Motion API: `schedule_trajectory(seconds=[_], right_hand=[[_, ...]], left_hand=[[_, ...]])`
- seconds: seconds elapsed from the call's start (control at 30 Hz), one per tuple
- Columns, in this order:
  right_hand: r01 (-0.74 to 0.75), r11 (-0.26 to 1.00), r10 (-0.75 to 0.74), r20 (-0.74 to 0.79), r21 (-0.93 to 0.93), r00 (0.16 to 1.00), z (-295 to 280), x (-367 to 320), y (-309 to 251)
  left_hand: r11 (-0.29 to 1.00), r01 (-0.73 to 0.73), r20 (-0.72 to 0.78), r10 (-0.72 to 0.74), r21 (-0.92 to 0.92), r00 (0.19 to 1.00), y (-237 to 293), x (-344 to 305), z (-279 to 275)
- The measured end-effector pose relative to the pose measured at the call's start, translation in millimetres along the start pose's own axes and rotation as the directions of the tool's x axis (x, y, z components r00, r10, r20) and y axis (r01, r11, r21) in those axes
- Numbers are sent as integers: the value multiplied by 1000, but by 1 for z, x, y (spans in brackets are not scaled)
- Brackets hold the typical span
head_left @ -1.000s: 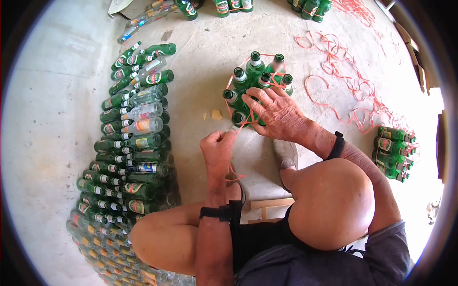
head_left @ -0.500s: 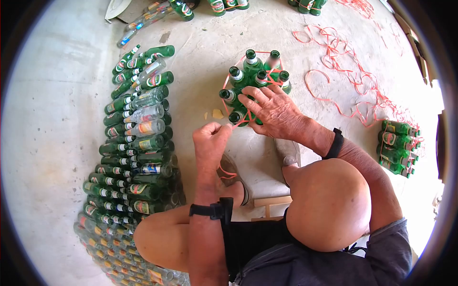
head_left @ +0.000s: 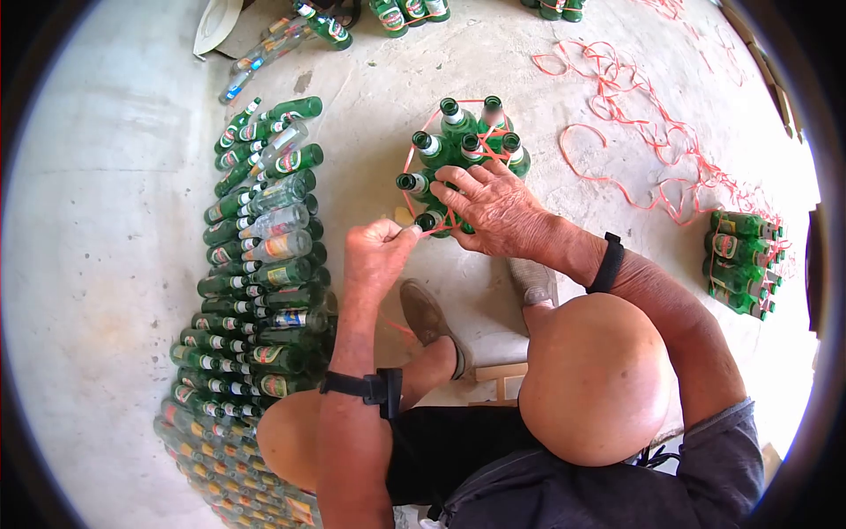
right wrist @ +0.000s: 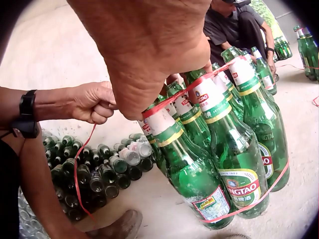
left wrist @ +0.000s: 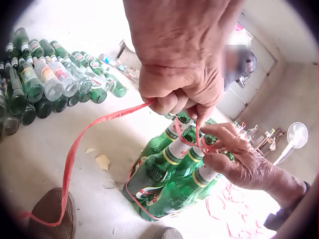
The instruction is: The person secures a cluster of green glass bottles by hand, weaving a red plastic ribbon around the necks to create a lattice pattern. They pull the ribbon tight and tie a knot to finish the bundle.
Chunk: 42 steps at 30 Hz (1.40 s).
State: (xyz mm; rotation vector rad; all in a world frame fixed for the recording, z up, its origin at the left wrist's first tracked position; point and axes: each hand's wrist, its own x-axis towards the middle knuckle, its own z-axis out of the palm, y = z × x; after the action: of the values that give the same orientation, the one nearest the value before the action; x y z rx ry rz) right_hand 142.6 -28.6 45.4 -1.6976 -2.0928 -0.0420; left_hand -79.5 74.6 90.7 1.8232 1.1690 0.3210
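A cluster of upright green bottles [head_left: 434,150] stands on the floor, with red strap [right wrist: 199,85] round the necks and another loop low round the bodies. My left hand [head_left: 377,257], beside the near-left bottle, has its fingers curled round the red strap [left wrist: 105,117]; a loose tail hangs from it. My right hand [head_left: 498,207] lies over the near bottle necks, thumb and fingers spread against the necks and strap. In the left wrist view the right hand [left wrist: 244,162] touches the strap at a bottle neck. Its palm hides some necks in the head view.
Stacked bottles [head_left: 282,273] lie in a long pile at the left. Tangled red strap [head_left: 652,141] is spread over the floor at the right, near another bottle bundle [head_left: 738,264]. More bottles stand at the back; a seated person [right wrist: 239,25] shows in the right wrist view.
My left hand has moved a little left and away from the bottles, still gripping the strap. The right hand stays on the necks. The bottle cluster appears slightly farther left in the head view.
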Motion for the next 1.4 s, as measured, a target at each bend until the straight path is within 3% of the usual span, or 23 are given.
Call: schedule_trajectory(seconds=[0.17, 0.37, 0.87, 0.97, 1.13, 1.27, 1.4], right_hand=[[3, 1000, -3, 11, -8, 1000, 1, -1, 1], [-8, 1000, 8, 22, -1, 1000, 1, 0, 0], [-22, 997, 17, 77, 68, 997, -5, -4, 4], [-35, 998, 32, 60, 53, 998, 2, -3, 1], [1, 999, 0, 4, -34, 1000, 6, -5, 2], [-15, 1000, 17, 86, -27, 996, 5, -5, 1], [-38, 998, 45, 114, -56, 992, -1, -4, -3]], left_hand=[[989, -85, 95, 74, 119, 993, 4, 7, -7], [977, -98, 195, 60, 191, 979, 10, 8, -12], [931, -118, 206, 48, 346, 977, 17, 19, -12], [900, -188, 205, 113, 393, 972, 17, 15, -10], [843, -183, 196, 94, 506, 976, 24, 8, -6], [728, -302, 244, 189, 615, 951, 31, 7, -4], [645, -332, 311, 151, 688, 938, 49, 11, 1]])
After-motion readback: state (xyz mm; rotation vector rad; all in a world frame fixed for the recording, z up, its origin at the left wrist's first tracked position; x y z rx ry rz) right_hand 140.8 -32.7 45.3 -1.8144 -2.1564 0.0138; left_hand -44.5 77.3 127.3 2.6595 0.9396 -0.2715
